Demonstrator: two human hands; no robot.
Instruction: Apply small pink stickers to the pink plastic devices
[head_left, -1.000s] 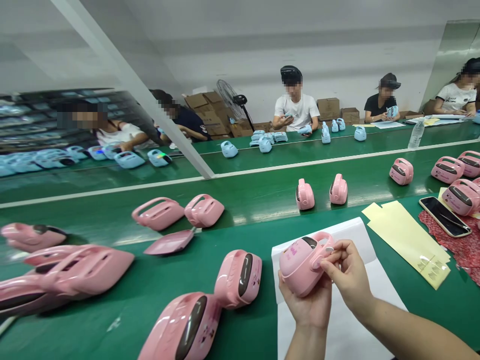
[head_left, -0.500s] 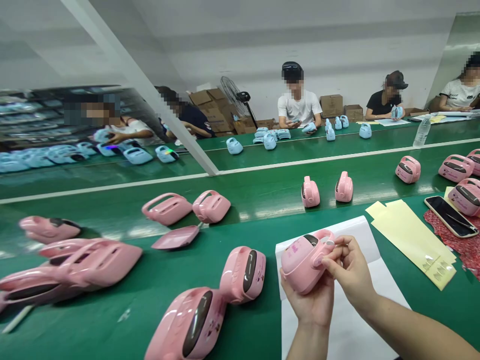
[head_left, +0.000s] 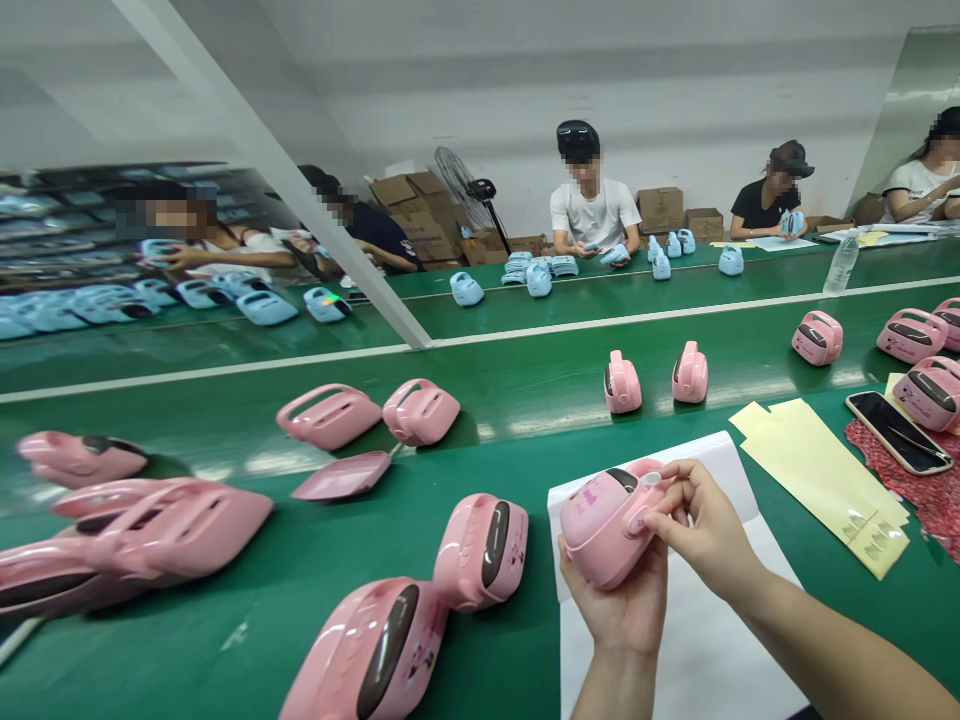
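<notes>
A pink plastic toy housing point(head_left: 600, 535) with a top handle, a dark window and a printed front rests tilted in my left hand point(head_left: 626, 605), which cups it from below. Against the round joint at the handle's end, my right hand point(head_left: 701, 525) has its thumb and fingers closed together. A small pale round piece point(head_left: 651, 480) shows beside those fingertips; whether they grip it or something else is hidden. Under both hands lies a white paper sheet point(head_left: 720, 640). Two more pink housings point(head_left: 480, 550) stand just left of the sheet.
Yellow sticker sheets point(head_left: 825, 480) and a phone point(head_left: 896, 430) on red wrap lie to the right. More pink housings point(head_left: 330, 417) sit on the green belt and at left. A slanted white post point(head_left: 300, 180) rises beyond. Co-workers handle blue housings point(head_left: 466, 288) across the line.
My right fingertips have shifted slightly at the handle joint, and the pale round piece shows a little differently. The view has turned slightly. Across the line, a co-worker at left has raised a blue housing.
</notes>
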